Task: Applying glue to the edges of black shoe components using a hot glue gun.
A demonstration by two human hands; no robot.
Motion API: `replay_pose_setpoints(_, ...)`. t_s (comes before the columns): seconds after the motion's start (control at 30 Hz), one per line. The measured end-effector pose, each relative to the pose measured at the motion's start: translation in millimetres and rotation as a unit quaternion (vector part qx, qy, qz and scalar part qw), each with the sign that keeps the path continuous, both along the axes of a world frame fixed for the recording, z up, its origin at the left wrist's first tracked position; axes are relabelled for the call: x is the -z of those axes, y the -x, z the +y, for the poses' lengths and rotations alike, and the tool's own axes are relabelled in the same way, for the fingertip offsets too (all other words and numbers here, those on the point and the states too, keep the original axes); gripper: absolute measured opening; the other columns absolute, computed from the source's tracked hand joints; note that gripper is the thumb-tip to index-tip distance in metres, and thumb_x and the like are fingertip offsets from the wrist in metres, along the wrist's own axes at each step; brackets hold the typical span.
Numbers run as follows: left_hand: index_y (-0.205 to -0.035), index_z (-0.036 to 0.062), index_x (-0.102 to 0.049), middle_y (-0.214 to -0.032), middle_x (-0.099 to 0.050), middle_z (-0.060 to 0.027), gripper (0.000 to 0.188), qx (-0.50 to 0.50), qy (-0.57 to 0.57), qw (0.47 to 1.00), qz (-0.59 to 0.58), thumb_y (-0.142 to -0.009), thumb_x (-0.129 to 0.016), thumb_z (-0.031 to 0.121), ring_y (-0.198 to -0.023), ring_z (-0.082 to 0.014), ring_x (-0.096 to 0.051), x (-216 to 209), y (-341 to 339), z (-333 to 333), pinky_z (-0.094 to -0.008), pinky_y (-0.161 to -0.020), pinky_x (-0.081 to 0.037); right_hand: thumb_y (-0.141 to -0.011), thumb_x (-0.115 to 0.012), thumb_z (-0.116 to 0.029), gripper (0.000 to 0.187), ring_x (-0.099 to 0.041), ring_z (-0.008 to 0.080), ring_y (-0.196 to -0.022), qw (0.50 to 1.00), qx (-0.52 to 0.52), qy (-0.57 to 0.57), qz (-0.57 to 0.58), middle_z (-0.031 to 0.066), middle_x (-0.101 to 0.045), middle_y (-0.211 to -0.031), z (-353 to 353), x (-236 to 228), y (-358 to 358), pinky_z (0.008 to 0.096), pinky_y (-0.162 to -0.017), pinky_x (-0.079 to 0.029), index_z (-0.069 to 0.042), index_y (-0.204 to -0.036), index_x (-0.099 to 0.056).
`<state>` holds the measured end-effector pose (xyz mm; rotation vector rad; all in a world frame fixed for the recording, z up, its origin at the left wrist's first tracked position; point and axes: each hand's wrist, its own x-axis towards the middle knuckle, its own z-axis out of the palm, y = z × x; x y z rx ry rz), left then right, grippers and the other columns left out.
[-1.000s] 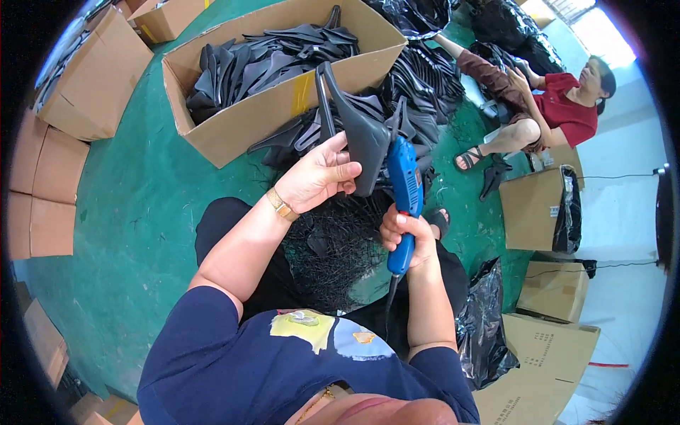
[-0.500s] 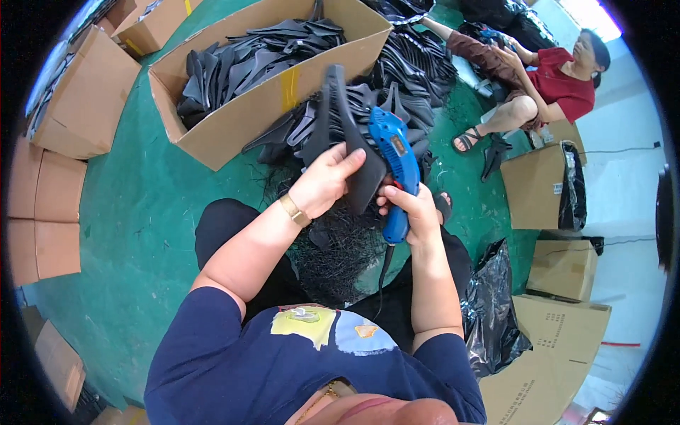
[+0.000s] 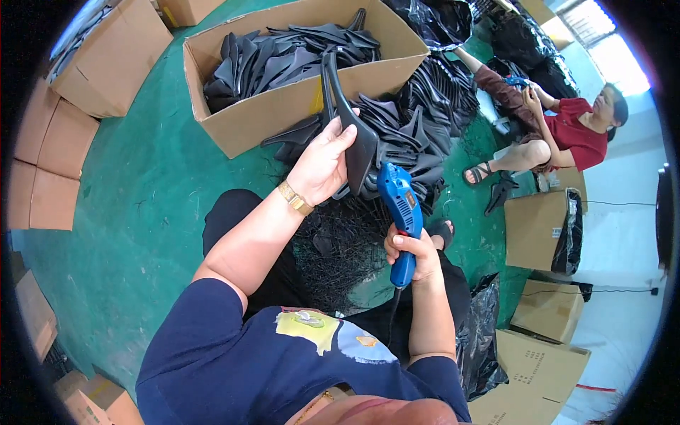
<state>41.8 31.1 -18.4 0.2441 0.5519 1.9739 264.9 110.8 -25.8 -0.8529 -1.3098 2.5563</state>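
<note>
My left hand [image 3: 326, 159] is closed on a black moulded part [image 3: 361, 152] with a wide lower end and long narrow prongs pointing up. In my right hand [image 3: 416, 251] is a blue corded handheld trimmer [image 3: 401, 198], gripped by its handle, its head just right of the part and apart from it. A dark cord [image 3: 394, 312] hangs from the handle toward my lap. Beyond my hands lies a heap of similar black parts [image 3: 418, 127]. Below them, between my legs, is a pile of thin black scraps [image 3: 333, 248].
A large cardboard box [image 3: 244, 131] full of black parts stands ahead. More cartons [image 3: 106, 67] line the left. To the right are boxes [image 3: 538, 230] and a black plastic bag [image 3: 485, 340]. Another person [image 3: 567, 131] in a red top sits at far right, holding a blue tool.
The trimmer has moved down and away from the black part. My left hand has lifted the part slightly up and left. The view has shifted.
</note>
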Motion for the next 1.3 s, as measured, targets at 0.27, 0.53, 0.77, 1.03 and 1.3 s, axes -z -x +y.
replay_pose_setpoints(0.27, -0.136, 0.0108, -0.04, -0.108, -0.058, 0.0011, 0.04, 0.036, 0.025, 0.996, 0.08, -0.097, -0.045, 0.019, -0.094, -0.008, -0.057, -11, 2, -3, -0.0243, -0.083, -0.047, -0.07, -0.068, -0.017, 0.024, -0.045, 0.013, -0.054, 0.999, 0.0, 0.039, 0.022, 0.0019, -0.043, -0.062, 1, 2, 3, 0.0269, -0.048, -0.041, -0.004, -0.077, -0.049)
replay_pose_setpoints(0.53, -0.138, 0.0045, -0.036, -0.123, -0.051, 0.0007, 0.045, -0.05, 0.088, 0.969, 0.225, -0.096, -0.046, 0.018, -0.104, -0.0053, -0.05, -18, 12, 0, -0.0209, -0.091, -0.041, -0.068, -0.069, -0.02, 0.027, -0.046, 0.0131, -0.054, 1.0, -0.021, 0.017, 0.005, 0.0018, -0.043, -0.061, -2, -3, 0, 0.0278, -0.048, -0.042, -0.003, -0.078, -0.05)
replay_pose_setpoints(0.77, -0.137, 0.0037, -0.037, -0.126, -0.05, -0.0014, 0.045, -0.028, 0.108, 0.947, 0.301, -0.096, -0.047, 0.017, -0.11, -0.0069, -0.047, -19, 16, -1, -0.0221, -0.096, -0.037, -0.07, -0.071, -0.015, 0.026, -0.051, 0.0147, -0.054, 0.997, -0.047, 0.06, 0.005, 0.0055, -0.05, -0.062, 3, 8, -3, 0.028, -0.051, -0.046, 0.0, -0.083, -0.053)
replay_pose_setpoints(1.03, -0.137, 0.0037, -0.038, -0.126, -0.05, -0.0011, 0.045, 0.033, 0.086, 0.939, 0.332, -0.096, -0.046, 0.019, -0.109, -0.0064, -0.047, -19, 15, -7, -0.0215, -0.095, -0.036, -0.07, -0.07, -0.013, 0.025, -0.051, 0.0147, -0.054, 0.996, -0.048, 0.079, 0.011, 0.0051, -0.05, -0.063, 0, 5, 0, 0.0283, -0.051, -0.046, -0.001, -0.083, -0.053)
replay_pose_setpoints(1.3, -0.138, 0.0045, -0.038, -0.12, -0.051, 0.0015, 0.045, 0.096, 0.083, 0.943, 0.308, -0.097, -0.045, 0.022, -0.103, -0.0044, -0.047, -17, 5, -8, -0.0204, -0.093, -0.037, -0.071, -0.069, -0.013, 0.022, -0.051, 0.014, -0.056, 0.994, -0.028, 0.099, 0.028, 0.0042, -0.05, -0.063, 1, 8, 2, 0.0284, -0.051, -0.044, -0.003, -0.083, -0.053)
